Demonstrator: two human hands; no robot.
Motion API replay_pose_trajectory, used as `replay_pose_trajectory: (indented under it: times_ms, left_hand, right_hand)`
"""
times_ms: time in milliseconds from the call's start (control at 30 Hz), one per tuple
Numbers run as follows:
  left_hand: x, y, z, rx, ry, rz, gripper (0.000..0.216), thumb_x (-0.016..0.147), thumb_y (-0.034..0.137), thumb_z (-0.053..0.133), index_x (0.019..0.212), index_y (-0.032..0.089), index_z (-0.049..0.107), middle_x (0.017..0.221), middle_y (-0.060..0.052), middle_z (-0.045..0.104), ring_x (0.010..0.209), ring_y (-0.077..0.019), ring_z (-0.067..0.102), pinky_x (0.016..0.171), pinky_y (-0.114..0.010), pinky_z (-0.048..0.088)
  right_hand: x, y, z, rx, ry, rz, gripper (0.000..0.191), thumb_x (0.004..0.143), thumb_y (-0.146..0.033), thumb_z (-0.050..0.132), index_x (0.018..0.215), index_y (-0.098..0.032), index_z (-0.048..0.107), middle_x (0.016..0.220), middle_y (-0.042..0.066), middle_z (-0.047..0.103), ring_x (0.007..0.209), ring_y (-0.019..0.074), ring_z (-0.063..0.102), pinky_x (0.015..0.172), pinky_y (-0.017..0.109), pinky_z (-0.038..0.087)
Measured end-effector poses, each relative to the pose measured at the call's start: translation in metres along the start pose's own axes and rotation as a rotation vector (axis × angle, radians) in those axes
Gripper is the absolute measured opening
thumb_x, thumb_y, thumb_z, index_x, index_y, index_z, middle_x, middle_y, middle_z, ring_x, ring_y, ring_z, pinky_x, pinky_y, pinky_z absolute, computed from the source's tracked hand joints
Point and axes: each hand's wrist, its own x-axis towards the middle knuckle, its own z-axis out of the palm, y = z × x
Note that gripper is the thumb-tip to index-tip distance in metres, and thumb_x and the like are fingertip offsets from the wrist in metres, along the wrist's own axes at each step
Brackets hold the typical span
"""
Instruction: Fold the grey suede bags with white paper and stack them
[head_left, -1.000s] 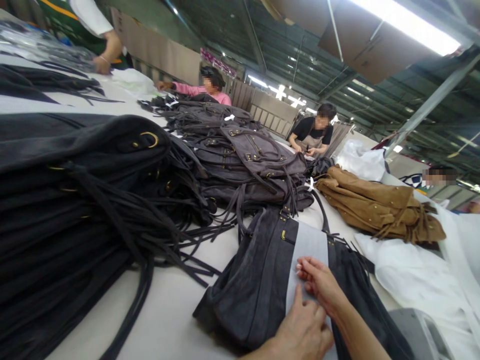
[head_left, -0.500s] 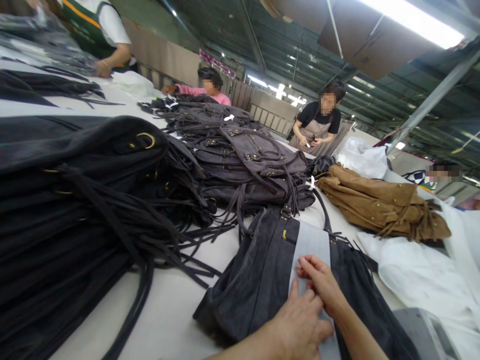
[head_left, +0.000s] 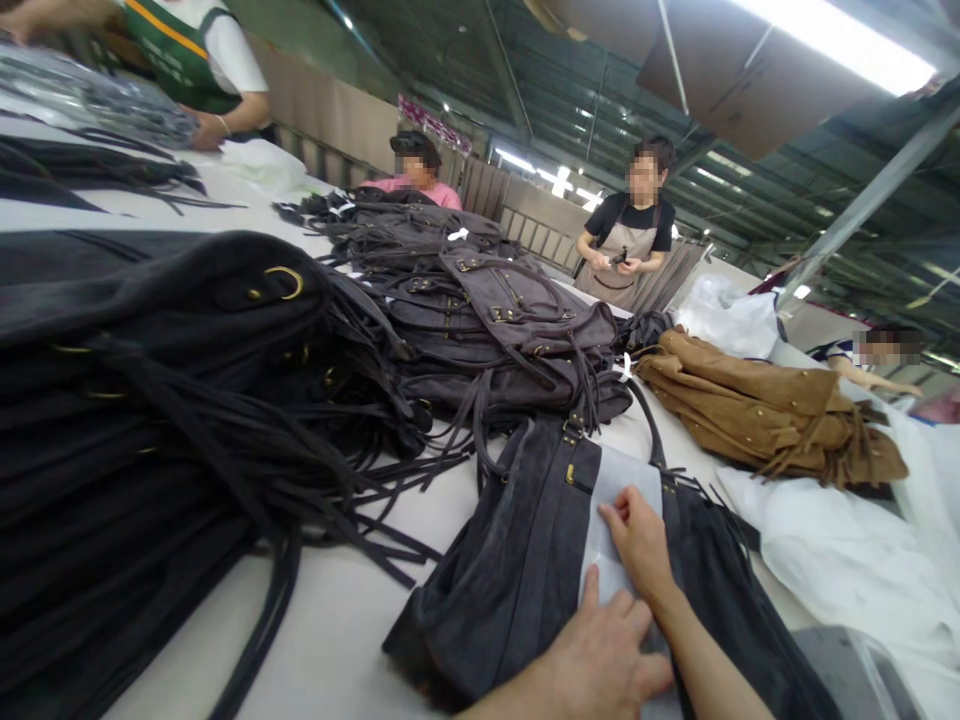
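- A dark grey bag (head_left: 517, 570) is lying on the pale table (head_left: 337, 620), in front of the wearer and under both hands; its surface is looking matte and soft, like suede, with raised seams running down it.
- A smooth light grey strip (head_left: 622, 470) is covering its middle; paper or cloth, I cannot tell.
- A brass-coloured metal piece (head_left: 571, 475) is shining beside the strip.
- The bag's handle (head_left: 649, 425) is arching away from the wearer; the near edge is running out of view, so I cannot tell the bag's full long axis. The strip's is running from the handle side toward the wearer.
- The left hand (head_left: 600, 650) is resting on the strip, index finger extended, thumb spreading wide.
- The right hand (head_left: 641, 540) is bending just beyond it, thumb and forefinger narrow over the strip; whether they are pinching anything, I cannot tell.
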Motion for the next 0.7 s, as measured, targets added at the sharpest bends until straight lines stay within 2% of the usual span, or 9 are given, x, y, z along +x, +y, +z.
replay_pose_trajectory:
  times_ms: [133,200,267,300,400,567,633,700]
  left_hand:
    - [-0.001,-0.002,0.000,0.015,-0.008,0.004,0.023,0.089,0.040,0.050,0.095,0.026,0.067,0.093,-0.009,0.054,0.092,-0.0279,0.049,0.090,-0.060,0.039]
    - [-0.001,-0.001,-0.001,0.018,0.006,0.000,0.023,0.090,0.038,0.048,0.093,0.026,0.068,0.091,-0.009,0.055,0.090,-0.0275,0.049,0.089,-0.058,0.040]
    - [-0.002,0.000,-0.002,0.020,0.024,0.001,0.024,0.091,0.038,0.047,0.094,0.026,0.068,0.091,-0.009,0.055,0.090,-0.0270,0.050,0.089,-0.055,0.040]
    - [-0.002,0.001,-0.003,0.019,0.031,0.000,0.024,0.091,0.038,0.047,0.095,0.026,0.068,0.091,-0.009,0.055,0.091,-0.0269,0.050,0.089,-0.055,0.040]
    - [-0.003,0.002,-0.005,0.009,0.031,-0.003,0.025,0.091,0.039,0.047,0.096,0.026,0.066,0.092,-0.008,0.054,0.092,-0.0271,0.050,0.089,-0.056,0.040]
    - [-0.002,-0.003,0.004,0.028,0.017,0.020,0.025,0.090,0.044,0.048,0.094,0.026,0.065,0.093,-0.009,0.053,0.093,-0.0281,0.049,0.091,-0.062,0.038]
    - [-0.002,-0.003,0.007,0.043,0.039,0.021,0.027,0.093,0.041,0.043,0.092,0.027,0.066,0.090,-0.008,0.053,0.090,-0.0272,0.050,0.092,-0.063,0.037]
    - [-0.002,-0.002,0.008,0.055,0.063,0.024,0.029,0.094,0.038,0.040,0.091,0.026,0.066,0.089,-0.008,0.054,0.089,-0.0269,0.050,0.091,-0.061,0.038]
  right_hand:
    - [0.006,-0.003,-0.015,0.084,-0.194,0.046,0.031,0.083,-0.054,0.050,0.084,-0.023,0.052,0.067,-0.002,0.053,0.060,0.0158,0.052,0.059,0.029,0.042]
    - [0.002,-0.004,-0.023,0.124,-0.302,0.038,0.041,0.072,-0.052,0.065,0.097,-0.021,0.054,0.078,-0.001,0.057,0.065,0.0145,0.054,0.060,0.028,0.045]
    - [-0.004,-0.002,-0.026,0.091,-0.339,-0.006,0.061,0.056,-0.043,0.081,0.104,-0.020,0.052,0.089,0.000,0.056,0.073,0.0149,0.054,0.068,0.029,0.047]
    - [-0.006,-0.001,-0.025,0.051,-0.336,-0.029,0.065,0.052,-0.038,0.083,0.105,-0.020,0.051,0.091,0.000,0.054,0.076,0.0152,0.053,0.070,0.030,0.047]
    - [-0.005,0.002,-0.019,-0.053,-0.317,-0.064,0.057,0.060,-0.036,0.077,0.105,-0.020,0.047,0.086,-0.002,0.050,0.072,0.0148,0.050,0.069,0.031,0.045]
    - [0.004,0.000,-0.015,-0.072,-0.314,-0.090,0.026,0.080,-0.034,0.055,0.101,-0.020,0.047,0.074,-0.004,0.046,0.066,0.0155,0.048,0.070,0.034,0.042]
    - [0.002,-0.001,-0.017,-0.062,-0.350,-0.103,0.034,0.082,-0.037,0.055,0.109,-0.019,0.047,0.078,-0.003,0.048,0.070,0.0159,0.050,0.071,0.034,0.043]
    - [-0.003,-0.002,-0.020,-0.054,-0.388,-0.112,0.057,0.072,-0.040,0.068,0.119,-0.020,0.044,0.090,-0.001,0.050,0.076,0.0164,0.052,0.074,0.034,0.046]
